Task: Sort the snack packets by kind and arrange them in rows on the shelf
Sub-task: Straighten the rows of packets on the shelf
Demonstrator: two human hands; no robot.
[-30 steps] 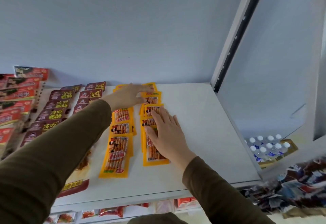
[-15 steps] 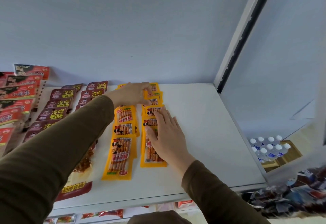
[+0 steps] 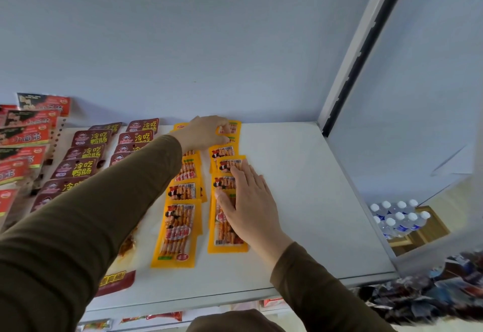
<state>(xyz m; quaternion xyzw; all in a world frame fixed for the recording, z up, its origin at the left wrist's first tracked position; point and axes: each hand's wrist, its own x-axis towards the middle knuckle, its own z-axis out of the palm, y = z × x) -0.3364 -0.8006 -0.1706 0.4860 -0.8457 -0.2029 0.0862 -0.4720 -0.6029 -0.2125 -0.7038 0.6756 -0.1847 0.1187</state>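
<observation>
Yellow packets (image 3: 177,232) form two rows on white shelf (image 3: 300,188). Right hand (image 3: 248,206) lies flat, fingers spread, on right row; left hand (image 3: 203,133) pinches rearmost right-row packet (image 3: 232,129).

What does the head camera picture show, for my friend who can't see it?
Two hands tidy yellow snack packets lying in two rows on a white shelf: the left hand touches the back packets, the right hand lies flat on the right row. Maroon packets lie further left.
</observation>
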